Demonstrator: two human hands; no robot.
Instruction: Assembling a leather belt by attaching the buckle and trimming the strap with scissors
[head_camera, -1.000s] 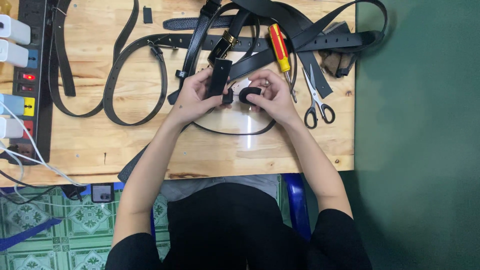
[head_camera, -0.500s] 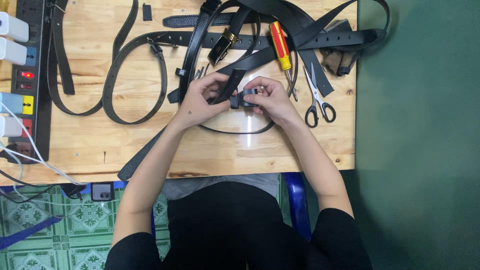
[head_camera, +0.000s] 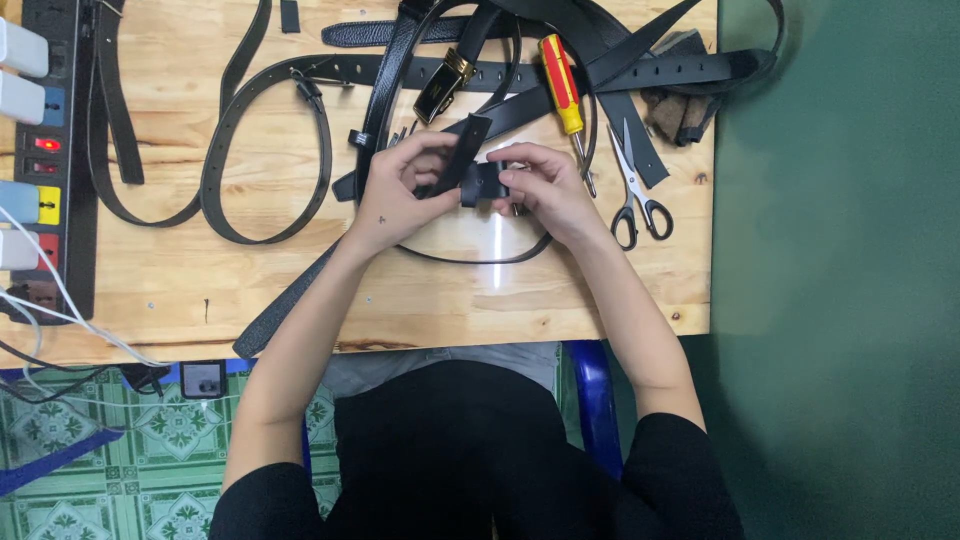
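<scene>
Near the table's far edge, both hands clamp one black belt end (head_camera: 465, 158), left hand (head_camera: 400, 190) pinching the strap, right hand (head_camera: 545, 190) its buckle end.

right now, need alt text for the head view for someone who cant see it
Two bare hands, left hand and right hand, hold a black belt end together above a wooden table. Other black belts, a red and yellow screwdriver and scissors lie around them.
</scene>
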